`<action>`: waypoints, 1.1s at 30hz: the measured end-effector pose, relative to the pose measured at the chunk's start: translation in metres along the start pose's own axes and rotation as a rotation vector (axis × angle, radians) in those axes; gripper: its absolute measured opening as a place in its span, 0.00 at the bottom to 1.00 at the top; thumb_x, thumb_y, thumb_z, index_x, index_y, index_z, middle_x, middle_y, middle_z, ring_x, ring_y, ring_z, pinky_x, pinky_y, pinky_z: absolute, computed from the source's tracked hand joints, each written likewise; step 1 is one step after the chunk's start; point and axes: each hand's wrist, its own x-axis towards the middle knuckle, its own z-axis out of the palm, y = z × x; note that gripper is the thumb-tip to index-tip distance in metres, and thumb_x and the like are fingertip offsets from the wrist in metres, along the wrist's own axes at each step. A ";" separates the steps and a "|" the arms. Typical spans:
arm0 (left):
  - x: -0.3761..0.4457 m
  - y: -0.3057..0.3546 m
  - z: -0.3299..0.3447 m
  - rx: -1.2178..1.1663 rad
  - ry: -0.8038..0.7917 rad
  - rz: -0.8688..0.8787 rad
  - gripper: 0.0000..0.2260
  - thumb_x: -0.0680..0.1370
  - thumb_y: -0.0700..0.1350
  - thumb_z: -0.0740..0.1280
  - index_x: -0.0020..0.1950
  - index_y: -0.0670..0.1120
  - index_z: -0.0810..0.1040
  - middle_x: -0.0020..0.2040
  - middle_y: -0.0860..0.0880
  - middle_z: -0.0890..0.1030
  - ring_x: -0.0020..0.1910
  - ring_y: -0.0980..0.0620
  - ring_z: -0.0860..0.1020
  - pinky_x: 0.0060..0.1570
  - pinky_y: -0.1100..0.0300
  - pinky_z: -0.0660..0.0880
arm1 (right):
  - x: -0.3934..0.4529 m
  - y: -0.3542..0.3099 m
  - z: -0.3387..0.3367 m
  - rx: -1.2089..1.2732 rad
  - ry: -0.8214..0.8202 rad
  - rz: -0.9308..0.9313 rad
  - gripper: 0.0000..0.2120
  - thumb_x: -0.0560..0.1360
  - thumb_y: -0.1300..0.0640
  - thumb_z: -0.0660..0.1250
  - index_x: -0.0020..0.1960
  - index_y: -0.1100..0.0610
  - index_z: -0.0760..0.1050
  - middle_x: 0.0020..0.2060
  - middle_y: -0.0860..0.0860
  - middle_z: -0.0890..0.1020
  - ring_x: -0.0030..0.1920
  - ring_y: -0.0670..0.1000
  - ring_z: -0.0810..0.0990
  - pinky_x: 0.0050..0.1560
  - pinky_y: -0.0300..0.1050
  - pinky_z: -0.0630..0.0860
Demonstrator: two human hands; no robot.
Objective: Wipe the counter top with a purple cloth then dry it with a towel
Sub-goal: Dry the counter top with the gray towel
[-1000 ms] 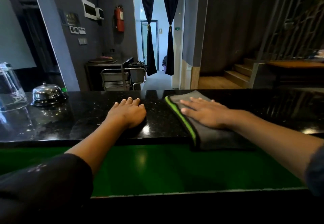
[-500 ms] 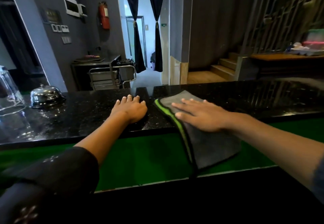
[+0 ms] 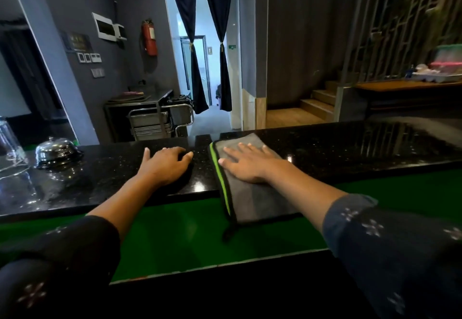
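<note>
Grey towel (image 3: 252,193), green-edged, flat under right hand (image 3: 247,165).

Right hand (image 3: 252,166) lies flat on the grey towel (image 3: 260,198); left hand (image 3: 166,165) rests on the black counter top (image 3: 350,151).

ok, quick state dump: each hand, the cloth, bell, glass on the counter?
Left hand: palm down on the bare black counter, holding nothing.
Right hand: flat, fingers spread, pressing the cloth.
Grey cloth with green edge: spread on the counter, near part overhanging the front edge.
Bell: upright at left, untouched.
Glass: far left, cropped; looks inverted.
</note>
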 end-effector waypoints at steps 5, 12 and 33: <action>0.001 0.040 -0.003 -0.309 0.021 0.033 0.20 0.79 0.55 0.60 0.69 0.49 0.71 0.66 0.45 0.75 0.66 0.45 0.72 0.67 0.54 0.65 | -0.053 0.032 0.005 0.000 0.038 -0.136 0.29 0.78 0.33 0.41 0.77 0.38 0.46 0.79 0.48 0.48 0.78 0.51 0.46 0.75 0.58 0.42; 0.012 0.075 0.030 0.035 -0.150 -0.026 0.28 0.78 0.65 0.46 0.77 0.58 0.53 0.79 0.50 0.50 0.77 0.46 0.48 0.72 0.39 0.42 | -0.008 0.097 -0.006 0.000 0.010 0.010 0.30 0.77 0.31 0.41 0.77 0.38 0.46 0.79 0.48 0.48 0.78 0.52 0.46 0.74 0.58 0.42; 0.021 0.073 0.031 0.157 -0.178 -0.032 0.26 0.78 0.65 0.43 0.75 0.63 0.45 0.78 0.55 0.46 0.77 0.52 0.46 0.74 0.42 0.43 | 0.042 0.076 -0.027 0.035 -0.063 -0.028 0.29 0.82 0.42 0.44 0.79 0.52 0.43 0.79 0.56 0.44 0.78 0.59 0.43 0.75 0.60 0.41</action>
